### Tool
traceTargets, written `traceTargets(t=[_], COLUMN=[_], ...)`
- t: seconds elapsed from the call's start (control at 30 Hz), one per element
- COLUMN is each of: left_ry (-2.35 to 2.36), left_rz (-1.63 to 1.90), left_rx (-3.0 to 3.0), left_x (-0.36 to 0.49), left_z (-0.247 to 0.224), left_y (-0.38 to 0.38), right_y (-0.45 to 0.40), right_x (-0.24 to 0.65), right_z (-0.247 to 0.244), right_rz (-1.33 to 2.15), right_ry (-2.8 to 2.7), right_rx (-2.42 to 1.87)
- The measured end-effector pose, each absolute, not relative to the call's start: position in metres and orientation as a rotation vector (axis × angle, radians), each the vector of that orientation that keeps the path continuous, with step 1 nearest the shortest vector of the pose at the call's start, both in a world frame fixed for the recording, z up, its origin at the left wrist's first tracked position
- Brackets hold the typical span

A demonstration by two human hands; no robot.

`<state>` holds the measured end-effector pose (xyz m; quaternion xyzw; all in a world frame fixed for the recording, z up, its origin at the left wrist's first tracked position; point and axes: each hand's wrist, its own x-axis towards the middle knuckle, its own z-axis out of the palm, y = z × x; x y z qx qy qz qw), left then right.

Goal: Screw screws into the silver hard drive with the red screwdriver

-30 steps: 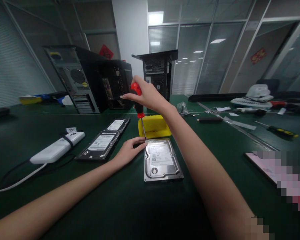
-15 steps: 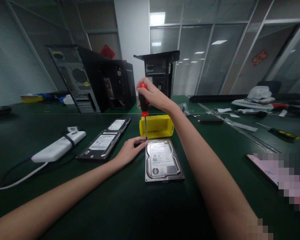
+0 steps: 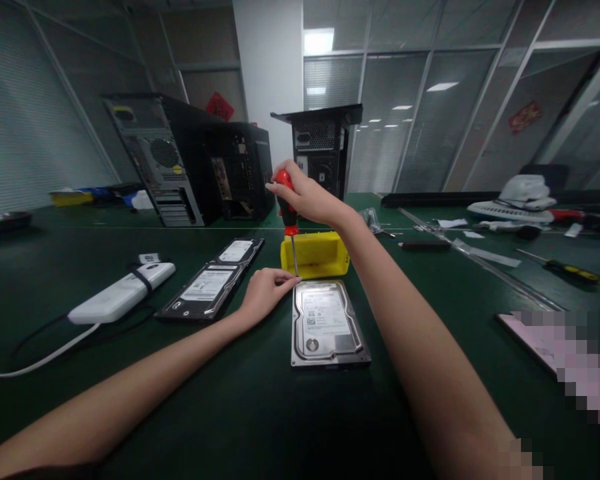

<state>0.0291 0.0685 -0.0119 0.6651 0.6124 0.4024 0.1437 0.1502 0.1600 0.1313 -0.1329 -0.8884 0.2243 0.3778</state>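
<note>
Upright, the smooth red-and-black screwdriver [image 3: 289, 213] meets the shiny metal drive [image 3: 327, 321]

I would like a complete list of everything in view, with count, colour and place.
Hard drive: 1, silver, centre
Dark drives: 2, black, white labels, left
Bin: 1, yellow, behind silver drive
Gripped screwdriver: 1, red-black, over drive's far-left corner
Loose screwdriver: 1, black-yellow, right
Adapter-like block: 1, white, left
Computer cases: 3, black, back
Keyboard: 1, white, back right
Flat panel: 1, pinkish, partly pixelated, right
Wall decorations: 2, red, background
Table: 1, green, underneath
Scraps, small parts: uncountable, mixed, right and far left
Left hand: 1, bare, beside blade
Right hand: 1, bare, on gripped screwdriver
</note>
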Motion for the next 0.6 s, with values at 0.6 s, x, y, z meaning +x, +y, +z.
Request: traceTargets(t=[0.6], left_ry=[1.604], left_rz=[1.261], left_rx=[1.602], left_x=[0.022], left_z=[-0.021], left_y=[0.077], right_y=[0.165], right_x=[0.159], right_z=[0.139], right_rz=[0.449], right_ry=[-2.202], right_rx=[-0.35])
